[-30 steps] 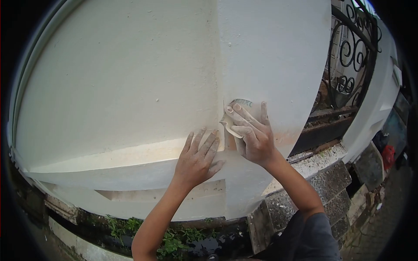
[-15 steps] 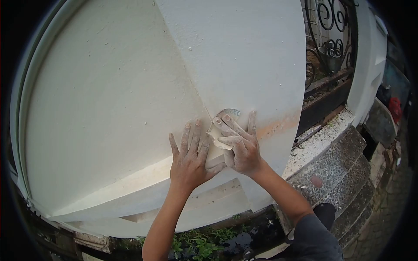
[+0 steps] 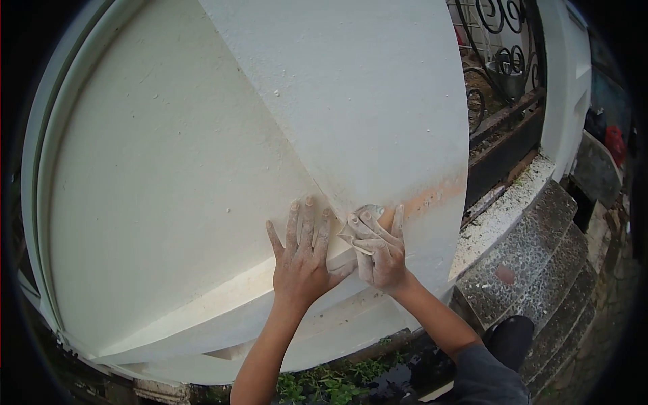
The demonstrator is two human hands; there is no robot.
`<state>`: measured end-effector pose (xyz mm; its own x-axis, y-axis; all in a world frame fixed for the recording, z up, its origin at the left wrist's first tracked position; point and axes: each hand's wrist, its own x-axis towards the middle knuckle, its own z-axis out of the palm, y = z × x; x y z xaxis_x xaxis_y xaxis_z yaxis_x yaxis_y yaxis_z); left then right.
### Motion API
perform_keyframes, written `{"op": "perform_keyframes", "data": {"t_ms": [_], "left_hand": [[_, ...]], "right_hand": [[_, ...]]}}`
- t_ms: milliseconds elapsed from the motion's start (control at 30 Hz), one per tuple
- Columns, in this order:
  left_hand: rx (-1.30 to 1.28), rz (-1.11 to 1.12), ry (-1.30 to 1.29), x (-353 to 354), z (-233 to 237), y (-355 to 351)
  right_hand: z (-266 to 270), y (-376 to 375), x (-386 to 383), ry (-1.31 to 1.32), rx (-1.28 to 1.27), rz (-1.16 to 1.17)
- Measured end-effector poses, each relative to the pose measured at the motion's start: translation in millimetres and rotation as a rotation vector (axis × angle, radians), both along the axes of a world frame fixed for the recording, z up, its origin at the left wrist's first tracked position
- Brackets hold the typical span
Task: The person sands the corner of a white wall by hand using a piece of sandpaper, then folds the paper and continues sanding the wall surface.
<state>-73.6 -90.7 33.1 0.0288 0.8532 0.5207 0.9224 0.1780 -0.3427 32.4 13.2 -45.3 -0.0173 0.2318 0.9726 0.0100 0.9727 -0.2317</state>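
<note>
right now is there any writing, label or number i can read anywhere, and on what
No text can be read in this view.
sandpaper, pressed to the wall by the right hand: a faint dark mark near its top edge, mostly covered by fingers and too blurred to read.
wall: bare paint, no writing.
gate: iron scrolls only, no sign or number.

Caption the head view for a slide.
Left hand flat on a white wall while the right hand presses folded sandpaper against its corner edge.
</note>
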Motion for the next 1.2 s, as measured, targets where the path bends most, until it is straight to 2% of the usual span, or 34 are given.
{"op": "perform_keyframes", "data": {"t_ms": [67,133,267,333,367,433,500,567,633,733,800,867,967,1067,1200], "left_hand": [[-0.003,0.034,-0.002,-2.2,-4.1,0.1],[-0.005,0.038,0.017,-4.6,-7.4,0.3],[0.011,-0.012,0.035,-3.6,-4.1,-1.8],[0.025,-0.016,0.044,-2.8,-2.3,-1.0],[0.017,-0.009,0.063,-2.8,-2.4,-2.2],[0.031,-0.008,0.077,-4.5,-4.3,-0.2],[0.064,-0.011,0.067,-9.6,-11.3,2.3],[0.038,-0.005,0.045,-5.7,-7.6,1.6],[0.016,-0.005,0.025,-2.7,-3.5,-1.2],[0.009,-0.008,0.024,-0.5,-1.7,-0.7],[0.025,0.008,0.067,-3.6,-5.8,1.1],[0.020,0.015,0.066,-4.4,-7.2,1.9],[-0.004,0.001,0.059,-4.2,-5.7,0.2],[0.014,-0.038,0.056,-3.7,-4.0,-0.2],[0.031,-0.021,0.081,-4.5,-6.9,0.3]], "right_hand": [[60.9,-7.6,0.5,0.013,0.009,0.055],[92.5,-8.3,-6.3,0.069,0.038,0.066],[17.8,-20.0,-10.7,0.109,-0.112,0.022],[7.9,-22.3,-7.1,0.108,-0.136,-0.021],[9.7,-15.8,-10.2,0.130,-0.110,0.003],[72.3,-18.2,-3.1,0.119,-0.066,0.020],[94.3,-15.2,-6.6,0.166,-0.049,0.072],[62.1,-19.3,-4.8,0.133,-0.119,0.053],[2.5,-22.5,-9.4,0.151,-0.171,0.012],[16.9,-23.6,-6.5,0.118,-0.155,-0.016],[64.6,-25.0,-1.7,0.092,-0.137,-0.027],[86.1,-22.1,-6.2,0.171,-0.105,0.017],[29.5,-29.3,-4.3,0.126,-0.197,0.031],[-22.6,-21.5,-8.8,0.098,-0.177,0.002],[82.1,-10.3,0.9,0.098,-0.029,0.056]]}}
